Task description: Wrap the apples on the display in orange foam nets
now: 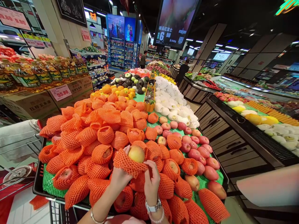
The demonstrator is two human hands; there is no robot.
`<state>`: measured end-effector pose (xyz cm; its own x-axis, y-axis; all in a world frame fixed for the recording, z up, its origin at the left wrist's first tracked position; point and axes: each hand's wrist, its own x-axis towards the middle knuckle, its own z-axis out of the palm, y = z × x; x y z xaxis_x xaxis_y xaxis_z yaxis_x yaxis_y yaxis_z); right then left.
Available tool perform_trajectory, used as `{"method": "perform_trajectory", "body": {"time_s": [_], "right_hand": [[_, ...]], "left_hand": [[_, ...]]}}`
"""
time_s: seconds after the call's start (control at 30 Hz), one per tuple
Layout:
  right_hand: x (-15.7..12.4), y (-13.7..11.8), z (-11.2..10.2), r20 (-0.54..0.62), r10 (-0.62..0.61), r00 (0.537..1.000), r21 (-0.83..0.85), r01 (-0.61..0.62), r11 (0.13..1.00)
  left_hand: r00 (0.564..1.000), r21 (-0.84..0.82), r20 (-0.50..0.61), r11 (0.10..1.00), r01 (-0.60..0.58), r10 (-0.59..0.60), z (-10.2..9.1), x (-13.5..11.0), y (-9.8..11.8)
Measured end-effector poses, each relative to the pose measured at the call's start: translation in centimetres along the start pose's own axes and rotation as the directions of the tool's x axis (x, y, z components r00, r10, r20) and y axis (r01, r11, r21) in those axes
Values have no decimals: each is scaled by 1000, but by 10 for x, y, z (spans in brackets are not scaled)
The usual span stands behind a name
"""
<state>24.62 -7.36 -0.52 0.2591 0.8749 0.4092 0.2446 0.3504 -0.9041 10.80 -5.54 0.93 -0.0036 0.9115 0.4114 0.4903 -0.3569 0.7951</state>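
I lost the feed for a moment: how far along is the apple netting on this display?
Done: most apples on the stand wear orange foam nets. In hand: the left hand and right hand hold one yellowish apple half inside a net. Left: the bare red apples at the right side.

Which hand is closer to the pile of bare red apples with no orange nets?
The right hand. It holds the netted apple from the side facing the bare red apples. The left hand grips the orange foam net on the far side, farther from them.
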Motion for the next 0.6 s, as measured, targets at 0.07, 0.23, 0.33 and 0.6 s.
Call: {"method": "perform_trajectory", "body": {"time_s": [0.07,0.23,0.33,0.6], "right_hand": [[3,0,-1,2,86,996,56,-86,995],[10,0,2,53,283,958,187,-288,939],[16,0,4,111,327,938,250,-345,905],[11,3,16,26,76,997,-3,-76,997]], "left_hand": [[1000,-27,17,999,23,-23,0,1,0],[992,-169,23,978,123,-121,1,6,2],[987,-167,59,973,158,-150,1,8,3],[989,48,135,998,47,-53,-2,5,4]]}}
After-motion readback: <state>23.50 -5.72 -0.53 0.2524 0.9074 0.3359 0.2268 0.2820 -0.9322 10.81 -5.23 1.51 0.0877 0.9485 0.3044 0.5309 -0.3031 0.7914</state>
